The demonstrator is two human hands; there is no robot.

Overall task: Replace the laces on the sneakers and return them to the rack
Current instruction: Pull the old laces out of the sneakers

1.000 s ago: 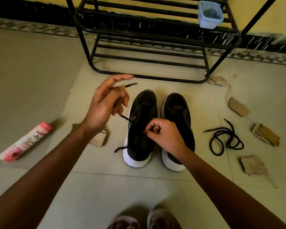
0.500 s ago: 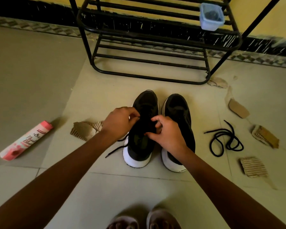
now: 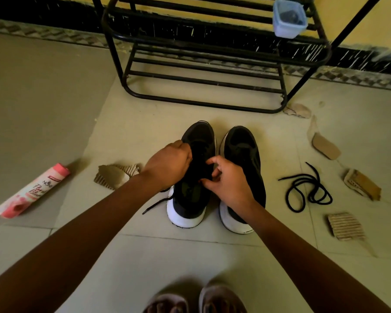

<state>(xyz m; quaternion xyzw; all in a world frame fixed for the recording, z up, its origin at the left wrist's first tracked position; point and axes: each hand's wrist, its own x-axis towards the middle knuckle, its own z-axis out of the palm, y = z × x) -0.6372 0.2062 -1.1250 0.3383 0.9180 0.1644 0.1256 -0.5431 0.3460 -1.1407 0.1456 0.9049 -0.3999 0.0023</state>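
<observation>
**Inspector:** Where is the work sitting?

**Assistant:** Both sneakers are standing side by side on the floor (image 3: 145, 256), toes pointing at the rack (image 3: 201, 105). The left sneaker (image 3: 186, 216) is lying directly under both sets of fingers. The right sneaker (image 3: 244, 145) is sitting just to the right of them.

**Inspector:** What are the fingers doing?

**Assistant:** The left hand (image 3: 167, 164) is curling its fingers (image 3: 186, 152) down onto the lacing area of the left sneaker. The tips are hiding against the black upper, so I cannot tell whether they are gripping anything. The right hand (image 3: 228, 179) is also curling its fingers (image 3: 215, 160), with thumb and forefinger pinching the left sneaker's upper near its opening.

**Inspector:** And the laces?

**Assistant:** One lace end (image 3: 156, 203) is trailing out from beneath the left wrist onto the floor. A second lace (image 3: 307, 190) is lying coiled well to the right of the right fingers.

**Inspector:** Anything else?

**Assistant:** A pink bottle (image 3: 32, 192) is lying well left of the left fingers. A cardboard scrap (image 3: 113, 177) is lying just left of the left wrist. A plastic tub (image 3: 289, 19) is sitting on the rack, far beyond the fingers.
</observation>
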